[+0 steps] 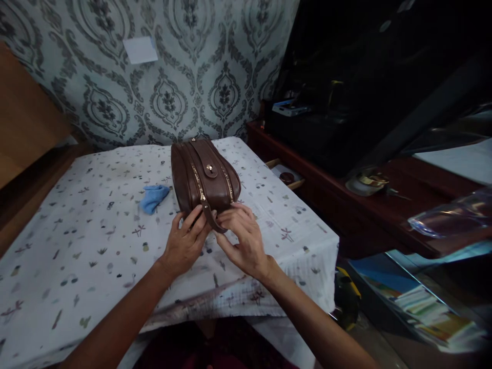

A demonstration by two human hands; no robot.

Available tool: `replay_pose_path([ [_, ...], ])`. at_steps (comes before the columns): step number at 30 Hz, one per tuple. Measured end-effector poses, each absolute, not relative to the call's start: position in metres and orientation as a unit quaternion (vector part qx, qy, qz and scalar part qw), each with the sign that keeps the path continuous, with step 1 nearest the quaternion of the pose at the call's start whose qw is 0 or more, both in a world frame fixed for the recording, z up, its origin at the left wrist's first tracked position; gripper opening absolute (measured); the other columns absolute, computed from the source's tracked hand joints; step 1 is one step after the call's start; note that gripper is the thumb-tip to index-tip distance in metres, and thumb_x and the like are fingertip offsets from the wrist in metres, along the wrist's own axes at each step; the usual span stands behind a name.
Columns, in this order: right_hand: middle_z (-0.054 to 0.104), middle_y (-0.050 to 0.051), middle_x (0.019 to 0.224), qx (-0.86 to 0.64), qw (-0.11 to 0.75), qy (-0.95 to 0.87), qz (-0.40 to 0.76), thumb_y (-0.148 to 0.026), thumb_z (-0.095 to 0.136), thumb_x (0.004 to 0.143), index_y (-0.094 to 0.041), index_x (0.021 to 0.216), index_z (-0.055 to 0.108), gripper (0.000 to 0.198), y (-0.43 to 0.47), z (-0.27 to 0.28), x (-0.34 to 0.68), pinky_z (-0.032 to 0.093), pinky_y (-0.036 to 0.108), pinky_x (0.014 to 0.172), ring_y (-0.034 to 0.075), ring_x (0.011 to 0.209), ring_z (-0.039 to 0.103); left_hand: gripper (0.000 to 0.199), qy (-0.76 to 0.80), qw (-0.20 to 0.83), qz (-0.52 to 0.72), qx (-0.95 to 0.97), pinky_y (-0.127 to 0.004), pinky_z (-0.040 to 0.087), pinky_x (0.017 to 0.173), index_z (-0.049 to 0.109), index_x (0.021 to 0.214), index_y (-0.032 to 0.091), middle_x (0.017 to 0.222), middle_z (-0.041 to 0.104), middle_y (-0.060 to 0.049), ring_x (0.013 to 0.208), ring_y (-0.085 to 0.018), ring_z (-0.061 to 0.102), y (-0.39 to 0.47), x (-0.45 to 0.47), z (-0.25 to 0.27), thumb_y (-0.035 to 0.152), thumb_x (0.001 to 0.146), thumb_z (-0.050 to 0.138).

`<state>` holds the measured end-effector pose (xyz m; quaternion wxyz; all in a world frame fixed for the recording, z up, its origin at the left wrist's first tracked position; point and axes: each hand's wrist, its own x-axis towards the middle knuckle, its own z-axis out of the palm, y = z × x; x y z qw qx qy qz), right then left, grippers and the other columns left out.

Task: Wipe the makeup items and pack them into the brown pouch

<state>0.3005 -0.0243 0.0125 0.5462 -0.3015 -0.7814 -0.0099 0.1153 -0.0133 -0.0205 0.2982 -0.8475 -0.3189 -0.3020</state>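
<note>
A brown leather toiletry bag [205,174] with two gold zips and a snap tab on top lies on a patterned white cloth. Its short end, with a loop strap [212,218], faces me. My left hand [187,238] has its fingers bent against the lower left of that end, beside the strap. On the other side, my right hand [244,236] closes its thumb and fingers at the strap's right edge; the exact fingertip contact is partly hidden. Left of the bag sits a crumpled blue cloth [154,198], apart from both hands.
The cloth-covered table [103,246] meets a wallpapered wall. At right, a dark red wooden desk [388,210] carries a large black screen [346,77], a gold tape roll [372,179] and a clear plastic item [449,212]. A small drawer [294,182] stands ajar.
</note>
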Motion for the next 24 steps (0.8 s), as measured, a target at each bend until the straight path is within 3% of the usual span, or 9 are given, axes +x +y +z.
replay_pose_path([
  [3,0.07,0.006,0.097,-0.309,0.556,-0.771,-0.005,-0.01,0.061,0.087,-0.024,0.086,0.055,0.015,-0.021,0.02,0.297,0.053,0.042,0.087,0.022,0.095,0.066,0.027,-0.314,0.303,-0.309,-0.845,-0.047,0.037,0.106,0.067,0.117,0.013,0.128,0.07,-0.017,0.133,-0.028,0.053,-0.013,0.115,-0.021,0.01,0.095,0.053],
  [7,0.069,0.011,0.123,-0.277,0.564,-0.776,0.054,-0.006,0.058,0.086,-0.023,0.081,0.05,0.019,-0.012,0.029,0.295,0.055,0.043,0.09,0.024,0.113,0.065,0.032,-0.322,0.314,-0.307,-0.839,-0.046,0.038,0.105,0.066,0.121,0.014,0.124,0.071,-0.015,0.134,-0.026,0.054,-0.013,0.116,-0.021,0.006,0.094,0.05],
  [11,0.076,0.006,0.11,-0.272,0.59,-0.738,0.183,-0.008,0.057,0.088,-0.024,0.078,0.045,0.022,-0.003,0.036,0.288,0.058,0.037,0.081,0.019,0.101,0.072,0.034,-0.323,0.32,-0.299,-0.839,-0.045,0.039,0.103,0.065,0.125,0.013,0.121,0.073,-0.015,0.128,-0.027,0.058,-0.014,0.116,-0.019,0.006,0.095,0.049],
  [15,0.077,0.003,0.096,-0.297,0.659,-0.631,0.281,-0.014,0.061,0.088,-0.024,0.077,0.048,0.02,0.007,0.042,0.277,0.058,0.036,0.081,0.018,0.09,0.073,0.044,-0.338,0.317,-0.269,-0.844,-0.046,0.036,0.108,0.057,0.139,0.014,0.135,0.066,-0.016,0.137,-0.027,0.051,-0.017,0.115,-0.019,0.011,0.096,0.048],
  [24,0.074,0.001,0.084,-0.321,0.667,-0.571,0.355,-0.023,0.066,0.086,-0.023,0.078,0.049,0.018,0.008,0.039,0.273,0.058,0.035,0.081,0.017,0.082,0.071,0.041,-0.342,0.334,-0.254,-0.841,-0.045,0.035,0.111,0.059,0.136,0.012,0.131,0.068,-0.013,0.128,-0.024,0.056,-0.019,0.112,-0.02,0.01,0.098,0.043],
])
